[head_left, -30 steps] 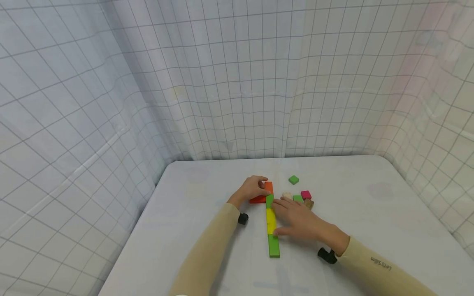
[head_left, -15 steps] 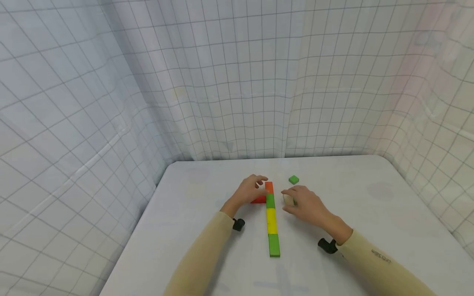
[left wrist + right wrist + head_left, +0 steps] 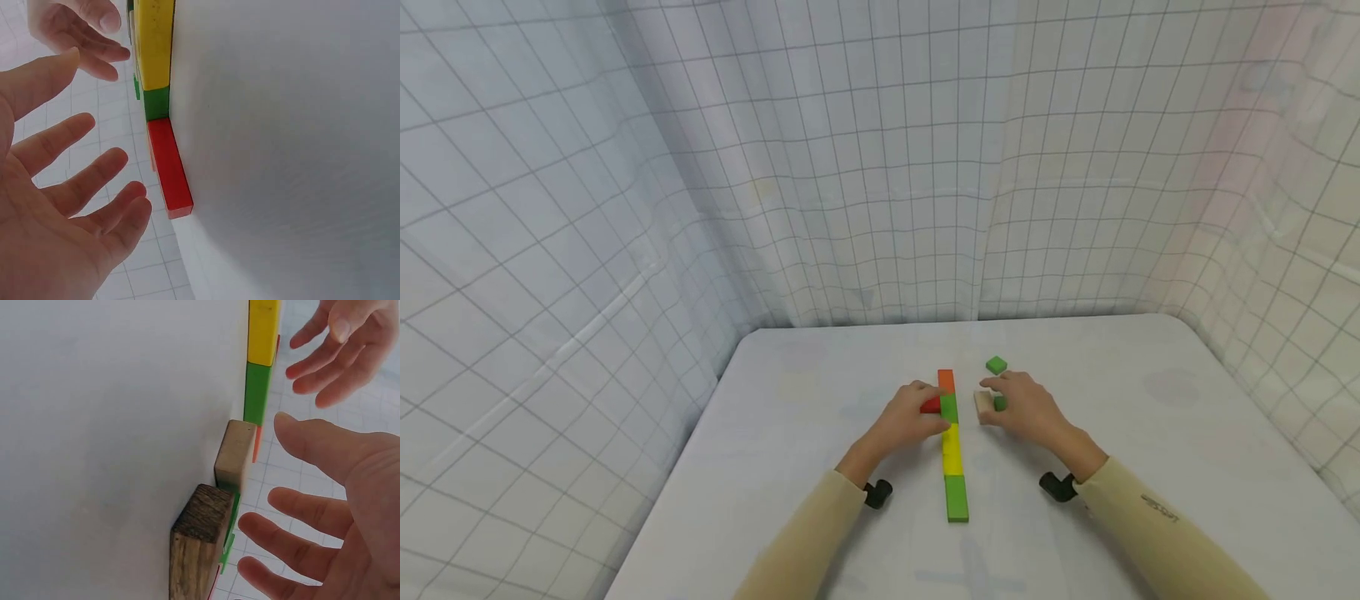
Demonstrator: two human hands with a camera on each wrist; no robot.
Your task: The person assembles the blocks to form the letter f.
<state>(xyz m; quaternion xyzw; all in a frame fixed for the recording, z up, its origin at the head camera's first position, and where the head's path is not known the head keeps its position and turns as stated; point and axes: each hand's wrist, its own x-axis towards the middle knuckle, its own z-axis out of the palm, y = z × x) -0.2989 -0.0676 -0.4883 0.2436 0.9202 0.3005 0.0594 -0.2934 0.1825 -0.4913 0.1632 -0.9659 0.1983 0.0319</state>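
A row of flat blocks runs away from the person in the head view: a green block (image 3: 957,498) nearest, then a yellow block (image 3: 952,450), a second green block (image 3: 949,408) and an orange block (image 3: 946,381). A red block (image 3: 170,165) juts out left from the second green one. My left hand (image 3: 906,421) hovers over the red block and the row, fingers spread and holding nothing. Over the loose blocks to the right is my right hand (image 3: 1028,410), its fingers loosely bent around nothing. Below it lie a pale wooden block (image 3: 236,450) and a dark brown wooden block (image 3: 200,540).
A small green block (image 3: 996,364) lies farther back, beyond the right hand. Another green block (image 3: 1000,403) is partly covered by that hand. The white table (image 3: 820,367) is enclosed by white gridded curtains (image 3: 850,208) at the back and sides.
My right hand has left the row and moved right, over the loose blocks. My left hand has drawn back from the orange block toward the person. The row has stayed in place.
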